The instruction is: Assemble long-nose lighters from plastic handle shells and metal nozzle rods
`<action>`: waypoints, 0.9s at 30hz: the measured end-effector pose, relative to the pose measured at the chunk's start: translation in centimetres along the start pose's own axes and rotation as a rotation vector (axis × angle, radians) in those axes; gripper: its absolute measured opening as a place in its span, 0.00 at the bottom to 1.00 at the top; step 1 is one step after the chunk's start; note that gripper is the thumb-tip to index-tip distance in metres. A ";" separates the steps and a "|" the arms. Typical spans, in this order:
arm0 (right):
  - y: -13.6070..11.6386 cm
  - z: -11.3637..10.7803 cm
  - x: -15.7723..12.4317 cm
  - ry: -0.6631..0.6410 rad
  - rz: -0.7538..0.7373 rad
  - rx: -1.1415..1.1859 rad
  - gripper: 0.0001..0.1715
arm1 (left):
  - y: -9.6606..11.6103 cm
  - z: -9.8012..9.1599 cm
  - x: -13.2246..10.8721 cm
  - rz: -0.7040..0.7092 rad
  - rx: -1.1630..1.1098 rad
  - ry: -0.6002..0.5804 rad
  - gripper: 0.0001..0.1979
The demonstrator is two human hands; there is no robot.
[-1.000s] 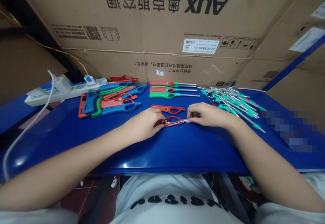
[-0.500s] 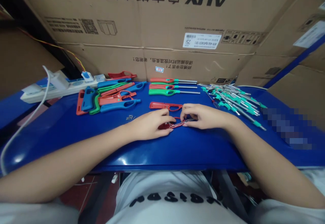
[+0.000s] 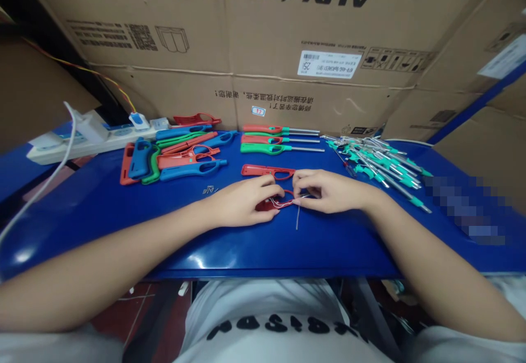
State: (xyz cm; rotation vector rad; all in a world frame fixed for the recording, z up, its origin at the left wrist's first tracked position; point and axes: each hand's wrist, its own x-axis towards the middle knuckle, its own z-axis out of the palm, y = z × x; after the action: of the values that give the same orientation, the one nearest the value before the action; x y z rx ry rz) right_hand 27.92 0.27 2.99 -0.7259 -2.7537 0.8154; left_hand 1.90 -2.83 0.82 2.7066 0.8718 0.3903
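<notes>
My left hand (image 3: 257,201) is closed on the handle end of a red lighter shell half (image 3: 265,205), which lies low over the table. Thin pale wires (image 3: 281,205) run along the shell between my hands. My right hand (image 3: 318,190) pinches at the shell's front end, fingers curled over a thin wire or tube. A thin translucent strand (image 3: 297,219) hangs down toward me from its fingertips. Just behind my hands lies another red shell half (image 3: 263,171) with a trigger loop. The fingers hide much of the held shell.
Loose red, blue and green shells (image 3: 184,157) are piled at left, beside a white power strip (image 3: 98,141). Finished-looking lighters (image 3: 267,148) lie at the back. Metal rods with teal parts (image 3: 378,160) heap at right. Small metal pieces (image 3: 209,189) lie left. A cardboard box (image 3: 263,34) stands behind.
The translucent strand now sticks out below my right fingertips, where it did not show before. My left hand stays on the red shell. The view has shifted slightly.
</notes>
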 end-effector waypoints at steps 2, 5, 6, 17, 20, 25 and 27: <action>0.2 0.1 0.1 0.008 0.016 -0.037 0.05 | 0.0 -0.1 -0.1 0.003 0.024 0.019 0.14; 0.3 0.2 0.2 0.009 0.035 -0.076 0.04 | 0.2 -0.1 -0.3 0.034 0.092 0.033 0.11; 0.2 0.2 0.2 0.014 0.039 -0.078 0.02 | 0.3 -0.1 -0.3 0.045 0.113 0.035 0.10; 0.0 0.2 0.3 0.015 0.047 -0.017 0.09 | 0.7 0.1 -0.3 -0.010 0.115 0.075 0.07; 0.0 0.3 0.4 0.012 0.031 -0.001 0.09 | 0.7 0.2 -0.4 -0.006 0.134 0.087 0.07; 0.0 0.3 0.3 0.012 0.024 -0.005 0.09 | 0.7 0.2 -0.4 0.009 0.175 0.101 0.07; -0.1 0.3 0.3 0.011 0.028 -0.013 0.09 | 0.7 0.2 -0.4 0.015 0.181 0.100 0.07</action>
State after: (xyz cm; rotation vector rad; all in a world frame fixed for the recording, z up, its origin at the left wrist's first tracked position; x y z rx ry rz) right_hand 27.53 0.20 2.79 -0.7712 -2.7480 0.7974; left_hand 1.99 -3.63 0.81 2.8815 0.9580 0.4754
